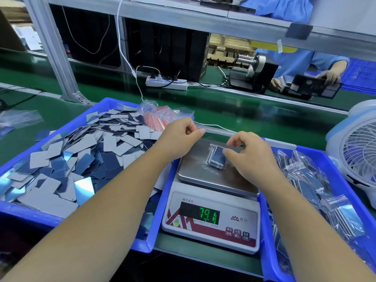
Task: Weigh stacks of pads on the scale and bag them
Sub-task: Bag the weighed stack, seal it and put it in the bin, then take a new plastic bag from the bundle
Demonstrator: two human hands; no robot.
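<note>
Above steel scale pan (pixel 195 159), both hands (pixel 183 130) (pixel 247 151) pinching crinkly clear bag (pixel 215 133).

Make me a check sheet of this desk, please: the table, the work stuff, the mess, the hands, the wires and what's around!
Surface: green bench, two blue trays and a scale on it.
Job's things: scale reads 79.1; a small bag of pads lies on its pan. Left tray holds loose pads; right tray holds filled bags.
Clutter: empty bags at the left tray's back.
Hands: left hand and right hand pinch the ends of a clear strip above the pan.
Cables: white cable hangs from the shelf; power strip behind.
Surroundings: fan at right; tape machine; another person across.
</note>
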